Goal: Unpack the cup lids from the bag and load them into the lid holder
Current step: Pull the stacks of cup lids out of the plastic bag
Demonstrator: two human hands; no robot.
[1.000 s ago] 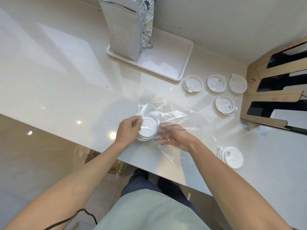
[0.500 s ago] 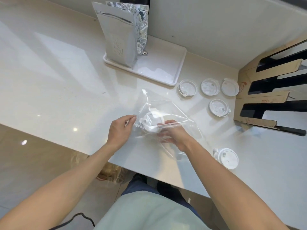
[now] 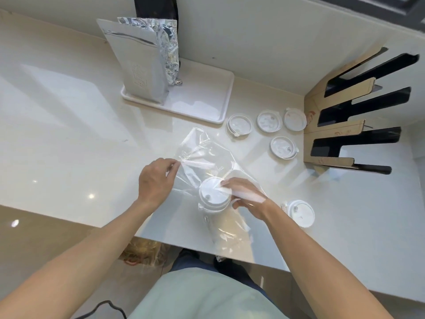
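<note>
The left hand (image 3: 156, 180) pinches the edge of the clear plastic bag (image 3: 202, 153) between thumb and fingertips, pulling the film taut above the pale surface (image 3: 69, 125). The right hand (image 3: 243, 199) is inside the bag, its fingers closed around a stack of white cup lids (image 3: 213, 196) that shows through the plastic near the front edge of the surface. The lower part of the bag hangs crumpled over that edge.

Four single lids lie flat on the surface to the right: three in a row (image 3: 240, 124) (image 3: 269, 121) (image 3: 295, 119) just beyond the tray corner, and one (image 3: 282, 147) nearer, all close to the lid holder (image 3: 333, 134), a cardboard rack with dark slanted slots standing at the right. The rightmost lid in the row touches the holder's base. Another small stack of lids (image 3: 300, 212) rests just to the right of the right wrist.

At the back, a white tray (image 3: 207, 97) carries an upright silver foil pouch (image 3: 142, 63)
</note>
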